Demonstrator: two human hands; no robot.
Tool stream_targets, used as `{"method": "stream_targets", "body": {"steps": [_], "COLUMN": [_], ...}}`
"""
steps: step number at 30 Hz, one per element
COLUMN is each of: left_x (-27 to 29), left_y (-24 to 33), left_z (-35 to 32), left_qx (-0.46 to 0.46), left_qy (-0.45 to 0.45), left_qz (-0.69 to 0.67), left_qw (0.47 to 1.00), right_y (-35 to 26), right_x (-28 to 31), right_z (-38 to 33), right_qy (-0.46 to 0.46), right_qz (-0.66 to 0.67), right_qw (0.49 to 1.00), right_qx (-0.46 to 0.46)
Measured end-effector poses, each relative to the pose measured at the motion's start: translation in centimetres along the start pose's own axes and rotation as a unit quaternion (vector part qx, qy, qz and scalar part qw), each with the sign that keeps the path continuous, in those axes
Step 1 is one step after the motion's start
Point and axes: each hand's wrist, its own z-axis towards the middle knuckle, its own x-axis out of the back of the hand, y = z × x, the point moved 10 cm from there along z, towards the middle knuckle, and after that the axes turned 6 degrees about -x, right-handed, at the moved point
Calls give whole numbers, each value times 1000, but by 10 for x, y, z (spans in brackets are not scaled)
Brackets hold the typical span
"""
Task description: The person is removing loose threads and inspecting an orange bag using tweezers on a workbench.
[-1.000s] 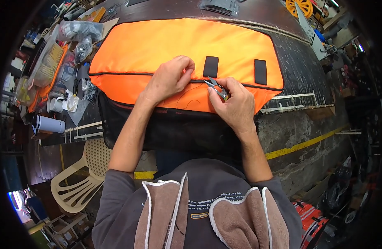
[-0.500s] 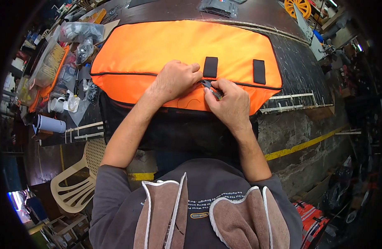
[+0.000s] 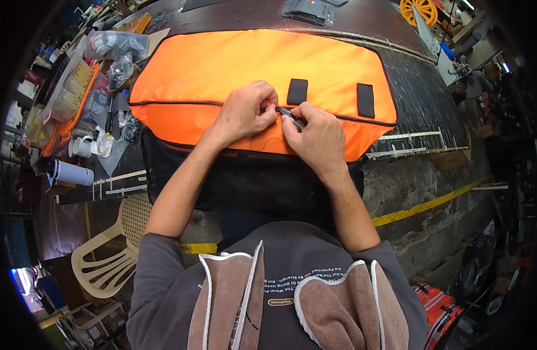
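I am bent over a large orange fabric bag (image 3: pixel 262 70) that lies flat on the dark tabletop (image 3: pixel 420 111), filling most of its middle. My left hand (image 3: pixel 245 112) rests knuckles up on the orange cloth, its fingers curled tight and pinching the fabric along a dark piped seam that runs across the bag from nine o'clock to three o'clock. My right hand (image 3: pixel 316 137) sits just beside it at three o'clock, the two hands nearly touching, with its fingers closed around a small dark tool (image 3: pixel 290 115) whose tip points toward my left thumb at the seam; I cannot tell what kind of tool it is. At twelve o'clock from my right hand a black rectangular patch (image 3: pixel 297 91) is fixed to the orange cloth, and a second black patch (image 3: pixel 366 100) lies farther along toward two o'clock. Below the orange panel the bag's black underside (image 3: pixel 251 181) hangs over the near edge of the tabletop. Off at nine o'clock the tabletop is crowded with clear plastic bags (image 3: pixel 114 46), a white cylinder (image 3: pixel 73 173) lying on its side, and other small clutter. A cream plastic chair (image 3: pixel 114 256) stands on the floor at seven o'clock, and a yellow wheel (image 3: pixel 419 10) sits at the far edge around one o'clock.
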Motion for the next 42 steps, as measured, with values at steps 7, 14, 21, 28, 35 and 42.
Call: {"method": "stream_targets", "body": {"steps": [7,14,21,28,35,42], "left_x": [1,0,-1,0,6,7], "left_y": [5,7,5,4,4,5], "left_z": [-2,-3,-5,-5,-8,-8], "left_qx": [-7,-16,-17,-21,-27,-31], "left_qy": [14,20,16,29,35,46], "left_qz": [7,20,17,6,-28,-30], "left_qw": [1000,999,1000,999,999,998], "right_y": [-2,-5,-4,-2,2,-1], "right_x": [-5,-10,-12,-14,-14,-11], "right_z": [4,4,2,2,2,3], "right_qy": [-12,-14,-17,-18,-22,-31], "right_qz": [-27,-33,-37,-46,-21,-21], "right_qw": [1000,999,999,999,999,999], "right_qx": [-5,-7,-16,-16,-24,-31]}}
